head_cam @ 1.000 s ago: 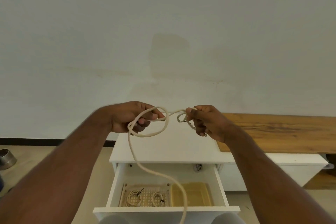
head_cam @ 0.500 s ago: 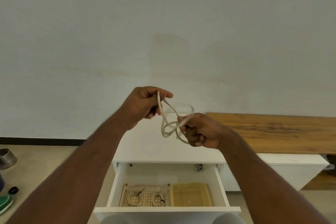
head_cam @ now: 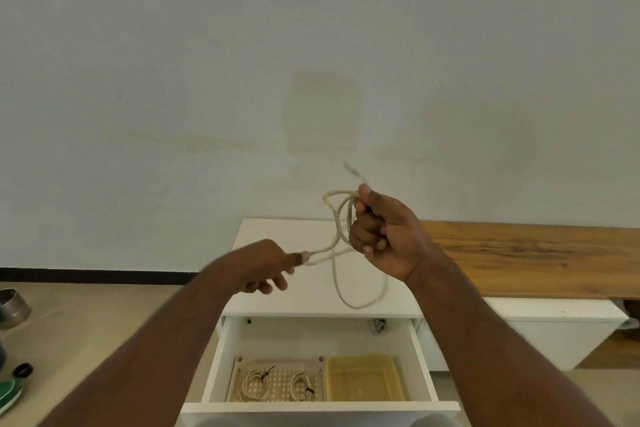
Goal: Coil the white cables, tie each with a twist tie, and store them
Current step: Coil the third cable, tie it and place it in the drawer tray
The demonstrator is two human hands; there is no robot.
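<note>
My right hand [head_cam: 384, 236] is raised above the white cabinet top and grips several loops of a white cable [head_cam: 337, 218], whose plug end sticks up past the thumb. My left hand [head_cam: 263, 267] is lower and to the left, pinching a strand of the same cable at its fingertips. One long loop hangs down between the hands. Below, the open drawer [head_cam: 318, 407] holds a perforated tray [head_cam: 277, 383] with two coiled cables [head_cam: 256, 385] tied with dark twist ties.
A yellowish plastic box [head_cam: 365, 381] sits right of the tray in the drawer. A wooden bench top [head_cam: 536, 256] runs to the right. On the floor at left are a metal bowl [head_cam: 12, 305] and a green object [head_cam: 8, 395].
My left hand dropped from above the coil to lower left, pulling a strand out. My right hand rose and turned, keeping the loops. The long hanging tail has been gathered up.
</note>
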